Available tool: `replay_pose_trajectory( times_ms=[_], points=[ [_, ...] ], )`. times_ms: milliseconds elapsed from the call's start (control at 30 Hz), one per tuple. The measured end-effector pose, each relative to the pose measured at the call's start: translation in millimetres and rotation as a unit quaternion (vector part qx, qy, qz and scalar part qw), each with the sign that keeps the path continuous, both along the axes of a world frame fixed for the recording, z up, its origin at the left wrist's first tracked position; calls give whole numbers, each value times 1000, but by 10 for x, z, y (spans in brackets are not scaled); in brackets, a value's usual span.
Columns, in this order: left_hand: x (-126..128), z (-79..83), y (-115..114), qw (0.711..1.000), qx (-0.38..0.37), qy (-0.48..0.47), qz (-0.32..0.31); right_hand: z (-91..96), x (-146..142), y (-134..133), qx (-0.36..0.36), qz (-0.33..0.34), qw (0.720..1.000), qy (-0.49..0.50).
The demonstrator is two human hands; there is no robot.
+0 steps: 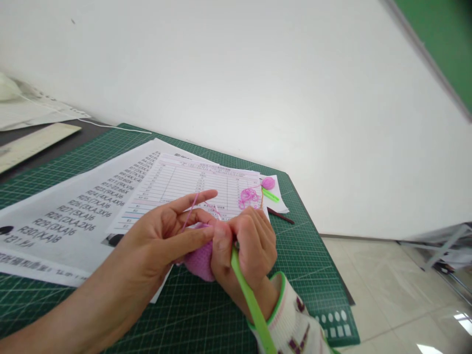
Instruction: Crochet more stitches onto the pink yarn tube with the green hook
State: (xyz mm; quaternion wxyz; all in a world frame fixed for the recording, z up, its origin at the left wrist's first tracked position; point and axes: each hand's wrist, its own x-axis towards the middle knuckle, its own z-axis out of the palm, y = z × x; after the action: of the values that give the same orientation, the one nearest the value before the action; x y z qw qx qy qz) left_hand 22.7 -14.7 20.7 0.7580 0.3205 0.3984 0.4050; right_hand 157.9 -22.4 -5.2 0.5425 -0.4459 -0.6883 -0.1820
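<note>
My left hand (162, 226) pinches a pink-purple crocheted piece (201, 260) between thumb and fingers. Its index finger is stretched out, with a strand of pink yarn (191, 211) running over it. My right hand (243, 246) is closed around a crochet hook with a thick green handle (250, 295), which slants down toward me. The hook's tip meets the work near the left fingertips, where fingers hide most of it. Both hands touch at the crocheted piece, above the cutting mat.
A green cutting mat (302, 265) carries printed sheets (84, 206) with pattern rows and a table form (184, 182). Loose pink yarn (249, 197), a small yarn ball (268, 183), a bright green plastic piece (271, 195) and a dark stick (280, 216) lie beyond. A ruler (37, 142) lies left.
</note>
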Motion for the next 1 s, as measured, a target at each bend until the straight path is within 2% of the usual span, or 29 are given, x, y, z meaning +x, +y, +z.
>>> replay_pose_trajectory(
  times_ms=[233, 367, 533, 700, 800, 1000],
  points=[
    [-133, -13, 21, 994, -70, -63, -45, 106, 120, -75, -16, 67, 997, -42],
    [-120, 22, 17, 990, -86, -76, -86, 160, 153, -126, -38, 110, 993, 7],
    [-112, 11, -4, 986, -111, -70, -101, 167, 172, -173, -29, 129, 989, 66],
    [-165, -59, -4, 984, -103, -71, -130, 198, 194, -245, -39, 83, 994, 56],
    [-187, -50, 6, 984, -88, -65, -139, 249, 208, -282, -49, 82, 993, 68],
    [-209, -12, 23, 984, -93, -57, -143, 293, 226, -252, -108, 159, 974, 121]
  ],
)
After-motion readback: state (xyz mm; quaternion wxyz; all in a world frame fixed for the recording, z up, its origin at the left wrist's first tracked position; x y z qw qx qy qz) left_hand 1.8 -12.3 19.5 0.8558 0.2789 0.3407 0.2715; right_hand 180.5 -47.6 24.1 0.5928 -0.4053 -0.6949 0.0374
